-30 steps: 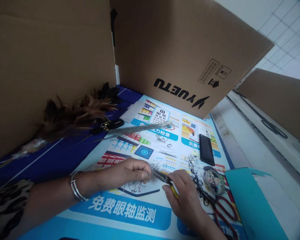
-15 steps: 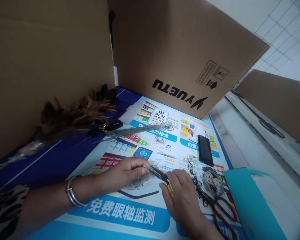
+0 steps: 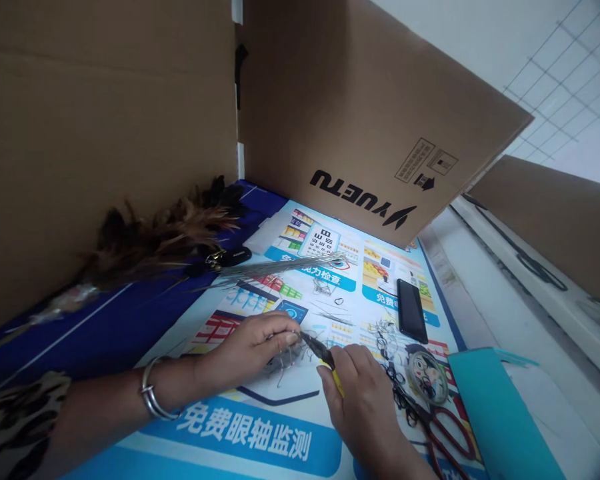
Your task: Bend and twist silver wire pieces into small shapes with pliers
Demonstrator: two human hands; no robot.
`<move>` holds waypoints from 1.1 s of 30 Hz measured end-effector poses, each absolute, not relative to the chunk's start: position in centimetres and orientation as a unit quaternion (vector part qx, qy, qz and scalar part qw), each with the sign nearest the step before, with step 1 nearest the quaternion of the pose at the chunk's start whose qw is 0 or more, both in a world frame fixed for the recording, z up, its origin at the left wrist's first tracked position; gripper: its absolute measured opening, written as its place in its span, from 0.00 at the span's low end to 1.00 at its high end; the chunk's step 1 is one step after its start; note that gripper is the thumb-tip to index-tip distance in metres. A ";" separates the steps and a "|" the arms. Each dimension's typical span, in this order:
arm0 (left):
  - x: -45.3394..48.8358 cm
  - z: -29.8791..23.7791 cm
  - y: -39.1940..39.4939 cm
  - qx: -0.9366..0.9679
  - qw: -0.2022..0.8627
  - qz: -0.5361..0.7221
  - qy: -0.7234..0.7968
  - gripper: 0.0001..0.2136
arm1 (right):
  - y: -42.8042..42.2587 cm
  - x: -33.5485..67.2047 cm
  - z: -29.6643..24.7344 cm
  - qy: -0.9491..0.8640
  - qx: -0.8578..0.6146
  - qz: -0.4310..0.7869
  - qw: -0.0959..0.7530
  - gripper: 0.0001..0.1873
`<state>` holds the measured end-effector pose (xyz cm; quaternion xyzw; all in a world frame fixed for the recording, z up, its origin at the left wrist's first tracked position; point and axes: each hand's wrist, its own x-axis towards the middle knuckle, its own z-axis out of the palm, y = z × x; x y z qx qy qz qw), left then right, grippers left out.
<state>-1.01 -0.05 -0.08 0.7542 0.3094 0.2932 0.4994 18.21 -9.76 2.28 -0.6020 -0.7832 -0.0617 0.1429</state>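
My right hand (image 3: 360,393) is closed around the yellow handles of a pair of pliers (image 3: 317,348), whose dark jaws point left. My left hand (image 3: 260,343) pinches a thin piece of wire (image 3: 280,377) between thumb and fingers. The plier tips meet the wire at those fingertips; how firmly they grip it is too small to tell. Beneath the left hand lies a tangle of bent wire pieces, partly hidden by it. A bundle of long straight wires (image 3: 285,265) lies farther back on the printed sheet (image 3: 250,433).
On the right are black rings, a small round clear container (image 3: 429,377), red-handled scissors (image 3: 450,433), a black phone-like slab (image 3: 411,310) and a teal box (image 3: 505,413). Brown feathers (image 3: 170,227) lie at left. Cardboard walls (image 3: 360,100) stand behind. A black key fob (image 3: 236,255) sits near the wires.
The view has shifted slightly. The wire at my left fingertips was a visible loop and now hangs lower, with its end pointing down. Both hands keep their hold.
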 end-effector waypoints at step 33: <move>-0.8 -0.8 0.4 0.644 0.607 0.324 0.334 0.11 | -8.5 19.7 1.0 -0.759 -0.604 -0.024 0.242 0.11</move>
